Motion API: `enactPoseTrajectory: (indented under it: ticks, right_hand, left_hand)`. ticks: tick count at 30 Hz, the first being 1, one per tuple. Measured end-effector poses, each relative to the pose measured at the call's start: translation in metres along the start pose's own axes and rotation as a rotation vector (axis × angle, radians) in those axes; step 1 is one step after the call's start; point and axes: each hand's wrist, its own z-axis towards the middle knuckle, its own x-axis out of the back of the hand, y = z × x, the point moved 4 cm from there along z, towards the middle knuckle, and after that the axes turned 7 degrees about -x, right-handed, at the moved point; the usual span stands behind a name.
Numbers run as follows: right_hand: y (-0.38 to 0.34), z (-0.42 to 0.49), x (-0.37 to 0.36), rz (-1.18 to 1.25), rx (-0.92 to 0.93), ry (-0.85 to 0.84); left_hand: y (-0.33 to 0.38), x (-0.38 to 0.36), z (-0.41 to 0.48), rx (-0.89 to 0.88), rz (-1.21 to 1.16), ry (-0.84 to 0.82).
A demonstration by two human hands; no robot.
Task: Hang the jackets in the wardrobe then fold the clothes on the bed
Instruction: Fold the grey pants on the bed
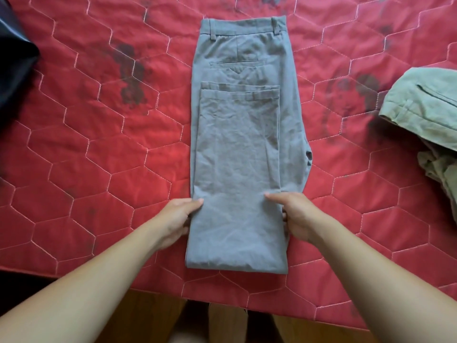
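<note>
- grey trousers [237, 149], folded in half, flat at centre of red quilt [99, 169].
- left hand [176, 219] pinching the near left edge, thumb on top, fingers tucked underneath.
- right hand [296, 216] gripping the near right edge likewise.

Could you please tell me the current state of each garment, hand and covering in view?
grey trousers: folded lengthwise, legs doubled up over the seat, lying flat.
left hand: grips the grey trousers' left edge.
right hand: grips the grey trousers' right edge.
olive-green garment: crumpled, unfolded.
dark garment: heaped, partly out of frame.
red quilt: spread flat, stained.
</note>
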Motion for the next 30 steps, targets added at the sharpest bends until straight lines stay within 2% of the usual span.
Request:
enactPoseTrajectory:
  ticks: [5, 9, 19, 21, 25, 27, 30]
  right_hand:
    - [-0.066, 0.022, -0.014, 0.116, 0.113, 0.057]
    - [-0.109, 0.021, -0.022, 0.124, 0.237, 0.111]
    - [-0.260, -0.019, -0.022, 0.185, 0.671, -0.024]
    - [-0.271, -0.007, -0.021, 0.137, 0.647, -0.026]
    - [-0.227, 0.030, -0.018, -0.041, 0.326, 0.009]
    - [-0.210, 0.041, -0.014, -0.030, 0.305, 0.047]
    - [-0.194, 0.044, -0.010, 0.015, 0.312, 0.045]
  left_hand:
    - [0.065, -0.011, 0.045, -0.239, -0.095, 0.136]
    - [0.116, -0.018, 0.061, -0.375, -0.044, 0.179]
    - [0.276, -0.016, 0.066, -0.715, -0.180, 0.083]
    - [0.282, -0.017, 0.079, -0.652, -0.172, 0.042]
    - [0.232, -0.014, 0.097, -0.378, -0.066, 0.066]
    - [0.215, -0.009, 0.099, -0.376, -0.097, 0.111]
    - [0.209, -0.004, 0.096, -0.478, -0.035, 0.134]
